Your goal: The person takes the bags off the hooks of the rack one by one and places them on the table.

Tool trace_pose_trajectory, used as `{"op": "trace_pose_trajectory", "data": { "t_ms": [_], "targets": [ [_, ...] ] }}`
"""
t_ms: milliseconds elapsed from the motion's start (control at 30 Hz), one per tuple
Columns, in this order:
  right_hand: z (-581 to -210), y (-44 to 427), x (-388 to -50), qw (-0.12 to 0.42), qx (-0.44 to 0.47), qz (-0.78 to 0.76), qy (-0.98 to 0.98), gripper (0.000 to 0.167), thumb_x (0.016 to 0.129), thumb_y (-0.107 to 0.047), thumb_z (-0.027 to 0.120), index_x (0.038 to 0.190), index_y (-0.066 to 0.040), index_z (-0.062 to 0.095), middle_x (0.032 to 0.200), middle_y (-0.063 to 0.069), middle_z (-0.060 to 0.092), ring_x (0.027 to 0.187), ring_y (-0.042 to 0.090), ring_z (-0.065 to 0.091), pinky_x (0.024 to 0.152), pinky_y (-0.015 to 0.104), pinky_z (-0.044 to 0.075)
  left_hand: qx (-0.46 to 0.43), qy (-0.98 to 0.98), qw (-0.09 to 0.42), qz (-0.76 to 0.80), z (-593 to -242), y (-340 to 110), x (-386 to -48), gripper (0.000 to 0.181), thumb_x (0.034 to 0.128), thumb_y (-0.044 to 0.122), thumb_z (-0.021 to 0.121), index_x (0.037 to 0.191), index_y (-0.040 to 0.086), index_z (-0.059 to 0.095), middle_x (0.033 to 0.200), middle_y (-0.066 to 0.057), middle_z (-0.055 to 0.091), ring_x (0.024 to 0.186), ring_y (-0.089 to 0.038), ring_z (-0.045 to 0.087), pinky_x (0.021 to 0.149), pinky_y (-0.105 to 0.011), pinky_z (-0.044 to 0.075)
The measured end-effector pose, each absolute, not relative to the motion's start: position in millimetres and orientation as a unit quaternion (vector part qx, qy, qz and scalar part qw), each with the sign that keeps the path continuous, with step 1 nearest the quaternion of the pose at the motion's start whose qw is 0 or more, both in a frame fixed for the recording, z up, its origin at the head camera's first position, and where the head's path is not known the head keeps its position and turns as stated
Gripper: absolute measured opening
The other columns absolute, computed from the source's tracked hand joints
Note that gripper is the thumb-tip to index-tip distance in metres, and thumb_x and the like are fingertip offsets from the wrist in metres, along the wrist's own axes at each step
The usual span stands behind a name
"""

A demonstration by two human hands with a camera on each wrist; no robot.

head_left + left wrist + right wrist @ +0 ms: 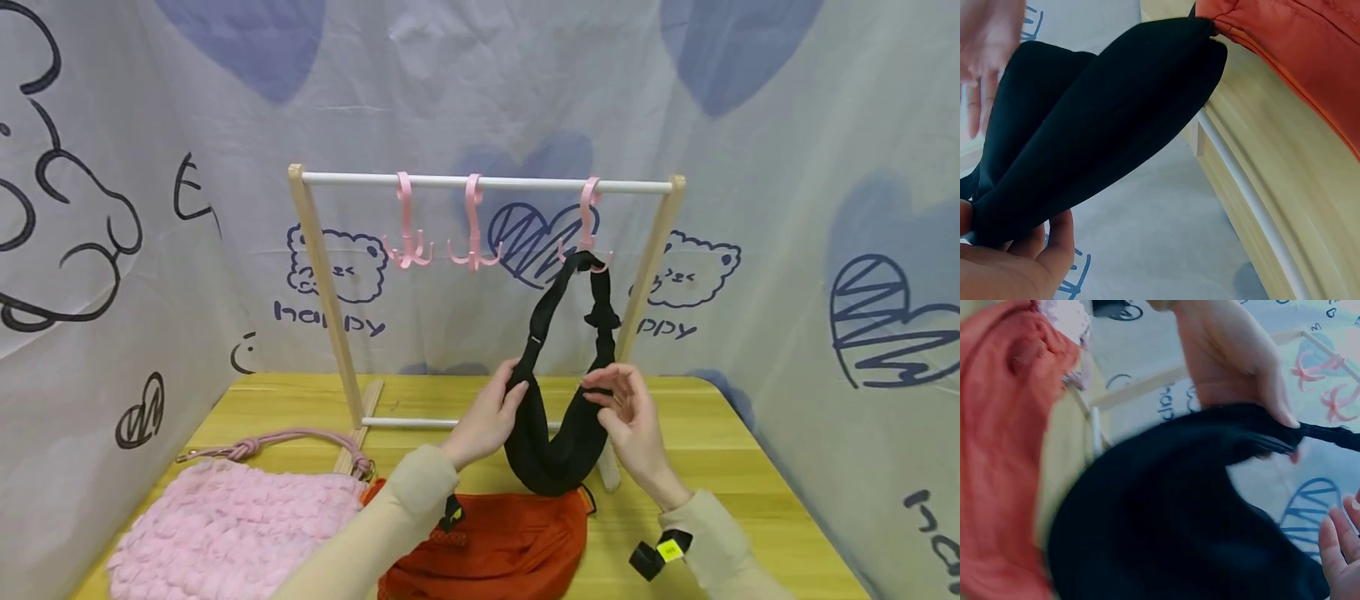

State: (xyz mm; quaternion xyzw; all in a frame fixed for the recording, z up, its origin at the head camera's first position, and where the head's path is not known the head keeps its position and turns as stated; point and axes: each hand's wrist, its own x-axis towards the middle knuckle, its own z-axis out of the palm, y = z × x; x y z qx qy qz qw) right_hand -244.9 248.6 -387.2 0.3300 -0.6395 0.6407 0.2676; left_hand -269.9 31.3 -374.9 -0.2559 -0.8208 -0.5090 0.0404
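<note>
Black bag (551, 471); pink hooks (474, 221); orange-red bag (517, 542); whitish backdrop (420, 92) (with blue hearts (251, 37)).

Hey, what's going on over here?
A person is handling a black bag at a small rack. Their left hand grips one side of it, while the right hand is open beside the other side. The top of its strap is up at the rightmost pink hook and looks looped over it. A fluffy pink bag and an orange bag lie on the table.

Pale heart-printed cloth (420, 108) around a yellow table (720, 450)
</note>
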Motion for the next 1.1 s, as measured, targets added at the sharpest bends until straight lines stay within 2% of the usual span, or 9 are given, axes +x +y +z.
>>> {"op": "trace_pose_trajectory", "data": {
  "t_ms": [133,233,367,633,767,867,967,1033,1100],
  "targets": [
    [-364.2,250.5,-252.5,0.311,0.274,0.6,-0.684,0.044,0.078,0.03,0.037,0.12,0.019,0.042,0.118,0.008,0.057,0.114,0.016,0.059,0.099,0.018,0.05,-0.255,-0.822,0.027,-0.508,-374.0,26.6,-270.1,0.043,0.1101,0.021,0.04,0.151,0.01,0.037,0.14,-0.02,0.056,0.126,-0.035,0.056,0.111,-0.053,0.043],
    [-350.2,250.6,-257.7,0.333,0.263,0.574,-0.7,0.044,0.079,0.028,0.04,0.122,0.017,0.041,0.122,0.015,0.053,0.118,0.016,0.055,0.101,0.017,0.047,-0.25,-0.823,0.016,-0.51,-374.7,23.4,-269.2,0.043,0.1107,0.022,0.037,0.151,0.009,0.036,0.143,-0.02,0.054,0.128,-0.035,0.054,0.113,-0.053,0.042],
    [-332.2,250.2,-263.1,0.336,0.25,0.558,-0.716,0.047,0.082,0.024,0.041,0.128,0.015,0.036,0.13,0.021,0.048,0.125,0.02,0.05,0.105,0.018,0.043,-0.249,-0.822,0.006,-0.512,-374.1,20.2,-268.7,0.043,0.1111,0.021,0.036,0.152,0.008,0.035,0.143,-0.021,0.052,0.128,-0.035,0.054,0.111,-0.053,0.042],
    [-298.2,249.2,-278.5,0.31,0.207,0.518,-0.77,0.049,0.094,0.006,0.047,0.139,0.001,0.028,0.149,0.017,0.038,0.145,0.029,0.037,0.123,0.049,0.029,-0.263,-0.817,0.013,-0.512,-374.0,18.6,-270.5,0.041,0.1106,0.02,0.036,0.15,0.009,0.039,0.132,-0.019,0.058,0.118,-0.032,0.056,0.105,-0.049,0.045],
    [-286.2,245.6,-290.3,0.291,0.204,0.51,-0.783,0.048,0.099,-0.005,0.049,0.142,0.0,0.026,0.152,0.02,0.034,0.148,0.033,0.032,0.124,0.053,0.024,-0.262,-0.817,0.012,-0.513,-375.0,16.6,-270.2,0.039,0.1104,0.021,0.036,0.148,0.01,0.043,0.126,-0.017,0.06,0.113,-0.029,0.057,0.101,-0.046,0.045],
    [-279.7,241.9,-298.2,0.259,0.191,0.517,-0.793,0.048,0.104,-0.015,0.047,0.144,-0.001,0.025,0.15,0.023,0.037,0.146,0.035,0.035,0.124,0.054,0.026,-0.26,-0.816,0.009,-0.516,-374.5,15.6,-270.1,0.04,0.1104,0.023,0.036,0.148,0.011,0.043,0.125,-0.017,0.06,0.112,-0.028,0.057,0.101,-0.045,0.045],
    [-274.8,238.6,-305.4,0.22,0.173,0.53,-0.801,0.046,0.108,-0.025,0.042,0.145,-0.003,0.026,0.141,0.029,0.049,0.137,0.038,0.045,0.119,0.055,0.031,-0.256,-0.819,0.005,-0.514,-372.5,14.8,-270.5,0.04,0.1104,0.024,0.035,0.148,0.012,0.044,0.128,-0.016,0.059,0.113,-0.028,0.056,0.101,-0.046,0.045],
    [-272.9,237.1,-310.5,0.201,0.168,0.539,-0.801,0.045,0.11,-0.03,0.039,0.144,-0.004,0.029,0.132,0.03,0.057,0.127,0.037,0.055,0.114,0.054,0.037,-0.254,-0.82,0.004,-0.512,-370.7,14.5,-271.2,0.04,0.1102,0.024,0.035,0.148,0.013,0.044,0.129,-0.016,0.059,0.115,-0.028,0.056,0.102,-0.046,0.044],
    [-271.7,236.2,-314.8,0.193,0.164,0.545,-0.799,0.044,0.11,-0.035,0.038,0.141,-0.005,0.034,0.117,0.028,0.065,0.112,0.03,0.065,0.105,0.048,0.045,-0.255,-0.822,0.001,-0.509,-369.4,14.0,-272.4,0.04,0.1099,0.024,0.035,0.147,0.013,0.045,0.131,-0.014,0.059,0.116,-0.027,0.056,0.103,-0.045,0.044]
  ]
}}
